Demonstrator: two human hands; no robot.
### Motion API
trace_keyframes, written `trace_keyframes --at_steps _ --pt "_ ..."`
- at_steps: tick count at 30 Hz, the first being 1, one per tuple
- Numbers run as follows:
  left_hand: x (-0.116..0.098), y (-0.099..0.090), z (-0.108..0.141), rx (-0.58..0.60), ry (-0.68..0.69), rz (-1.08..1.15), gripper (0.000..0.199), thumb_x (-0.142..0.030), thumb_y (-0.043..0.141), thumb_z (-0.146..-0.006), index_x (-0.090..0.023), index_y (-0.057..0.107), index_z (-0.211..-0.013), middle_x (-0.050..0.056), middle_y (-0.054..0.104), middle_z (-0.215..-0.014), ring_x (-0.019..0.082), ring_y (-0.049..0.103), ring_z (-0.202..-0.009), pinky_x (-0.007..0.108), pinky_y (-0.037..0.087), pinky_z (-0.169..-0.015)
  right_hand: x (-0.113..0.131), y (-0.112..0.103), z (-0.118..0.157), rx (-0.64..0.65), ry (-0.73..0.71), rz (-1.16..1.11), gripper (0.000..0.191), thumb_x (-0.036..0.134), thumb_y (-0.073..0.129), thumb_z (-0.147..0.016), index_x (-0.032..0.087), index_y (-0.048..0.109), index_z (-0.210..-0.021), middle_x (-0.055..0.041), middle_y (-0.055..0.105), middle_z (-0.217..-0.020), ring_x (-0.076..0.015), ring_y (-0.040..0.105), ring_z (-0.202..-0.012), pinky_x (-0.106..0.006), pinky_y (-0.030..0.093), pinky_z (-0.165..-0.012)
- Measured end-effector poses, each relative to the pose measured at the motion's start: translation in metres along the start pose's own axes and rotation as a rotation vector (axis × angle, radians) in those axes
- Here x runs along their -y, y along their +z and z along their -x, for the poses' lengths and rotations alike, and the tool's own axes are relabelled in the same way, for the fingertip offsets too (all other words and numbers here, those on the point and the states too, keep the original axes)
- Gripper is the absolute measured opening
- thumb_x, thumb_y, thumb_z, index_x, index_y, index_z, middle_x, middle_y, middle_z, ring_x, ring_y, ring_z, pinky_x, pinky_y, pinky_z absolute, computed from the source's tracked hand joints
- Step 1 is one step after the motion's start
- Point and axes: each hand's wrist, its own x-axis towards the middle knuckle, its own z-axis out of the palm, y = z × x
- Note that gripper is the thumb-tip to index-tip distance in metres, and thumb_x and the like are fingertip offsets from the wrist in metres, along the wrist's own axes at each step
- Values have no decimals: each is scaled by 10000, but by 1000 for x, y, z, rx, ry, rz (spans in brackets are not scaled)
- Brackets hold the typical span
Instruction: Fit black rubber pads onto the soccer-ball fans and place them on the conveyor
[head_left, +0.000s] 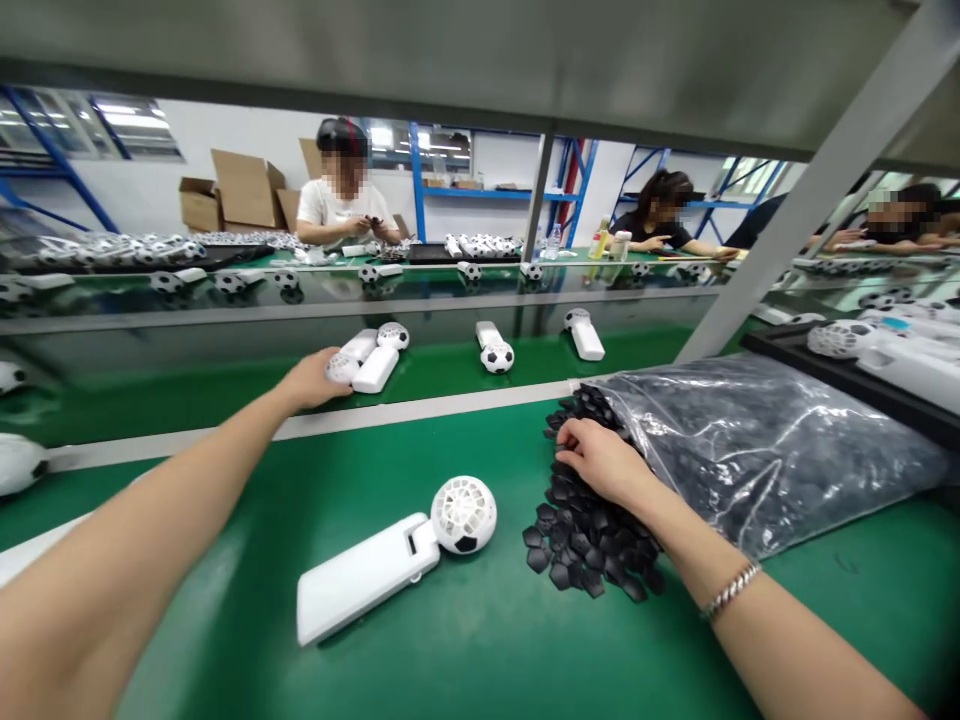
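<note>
The white fan (371, 577) lies on the table (465, 665) between the forearms, apart from both hands, presumably for easy reach; loose black pieces (589, 555) spill from the clear bag (780, 440), likely for picking singly; the left hand (311, 380) curls its fingers at another fan (343, 369) on the belt (439, 378), grip not determinable; the right hand (604, 462) has fingertips drawn together at the pieces, contents not determinable; the white fan has a long flat handle, a round openwork head and a black patch.

Single head view; faces forward, down; green workbench (510, 650) near
</note>
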Motion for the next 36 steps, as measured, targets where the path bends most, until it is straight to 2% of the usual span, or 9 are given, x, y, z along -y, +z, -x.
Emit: trace_keyframes --at_steps 4,9,14,17,21,24,27,32,36 --pt "-19 1 6 2 -18 -60 737 -429 620 -662 -121 358 -1278 163 546 -1162 315 556 -996 328 451 -755 1 0 1 -23 -58 -65 139 162 570 -759 206 593 -889 -16 631 -809 -154 583 -733 -246 426 -652" --pt "-29 -35 60 69 87 -95 643 -511 481 -749 -133 372 -1258 101 550 -1139 289 545 -982 328 433 -784 10 -6 9 -83 -210 -161 142 156 536 -796 188 637 -891 -32 643 -880 -159 588 -797 -268 446 -756" --pt "5 -54 148 151 150 -190 571 -490 492 -753 -239 360 -1249 50 519 -1186 249 550 -972 301 441 -770 17 -4 14 -45 -323 -137 210 122 480 -827 196 650 -927 -55 615 -916 -173 567 -877 -297 436 -808" --pt "23 -53 192 82 195 -301 539 -456 497 -751 -263 376 -1240 58 494 -1211 266 525 -1026 353 421 -854 19 2 13 8 -272 -170 170 96 527 -783 169 622 -904 -49 626 -846 -166 579 -783 -289 454 -725" --pt "-22 -50 226 -4 318 -252 817 -578 555 -667 -317 207 -1358 51 366 -1345 319 399 -1175 422 360 -942 27 0 15 5 -341 -267 109 108 532 -788 169 621 -807 -35 624 -807 -151 570 -759 -284 446 -717" --pt "-91 -37 230 163 365 -64 776 -542 553 -687 -323 222 -1353 38 396 -1330 296 406 -1177 397 395 -909 37 -6 23 18 -468 -420 157 120 492 -823 187 629 -860 -31 614 -863 -134 560 -813 -274 442 -756" --pt "-140 -15 215 297 499 32 641 -279 514 -709 -250 319 -1319 69 536 -1147 271 504 -1032 404 410 -846 44 -13 34 36 -538 -563 147 119 502 -820 185 605 -902 -25 607 -875 -124 557 -812 -260 451 -742" --pt "-149 10 187 267 692 129 683 -49 400 -656 -298 377 -1292 43 569 -1089 247 487 -1032 439 353 -905 49 -19 44 59 -628 -579 59 152 552 -812 180 603 -823 -11 607 -809 -117 557 -761 -253 455 -731" --pt "-142 14 187 272 718 241 694 -198 537 -685 -253 305 -1336 82 496 -1190 269 398 -1147 505 178 -1042 57 -15 48 142 -767 -495 90 153 554 -821 193 630 -846 -14 617 -841 -121 558 -827 -248 441 -773"
